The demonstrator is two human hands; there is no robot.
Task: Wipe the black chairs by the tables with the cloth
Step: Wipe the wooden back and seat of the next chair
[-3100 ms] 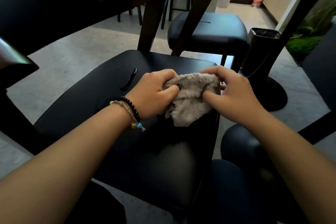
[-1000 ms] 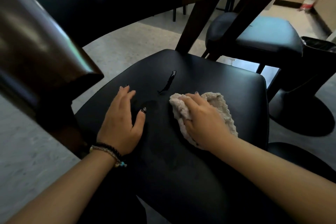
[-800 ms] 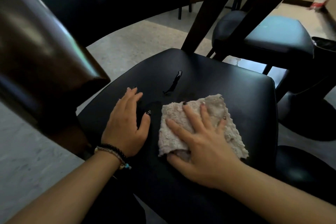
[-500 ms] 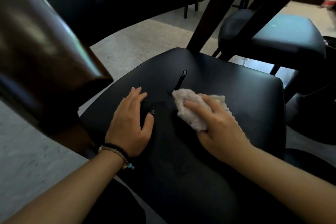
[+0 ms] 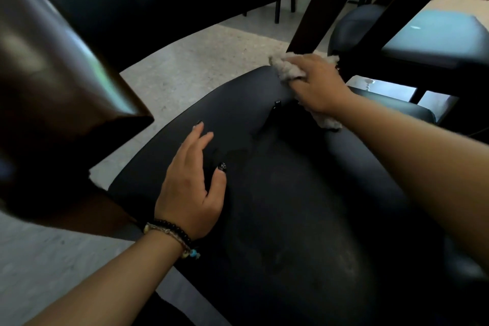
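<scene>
- Cloth (image 5: 288, 69): bunched under my right hand (image 5: 318, 85), fingers closed on it, at the far edge of the black chair seat (image 5: 304, 193).
- Left hand (image 5: 191, 185): my fingers spread flat on the seat, gripping nothing.

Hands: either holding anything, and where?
Right hand presses the bunched cloth from on top at the seat's far edge. Left hand lies flat, holding nothing.

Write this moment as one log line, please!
right hand: pressing cloth at seat far edge | left hand: flat on seat | step: wiping
</scene>
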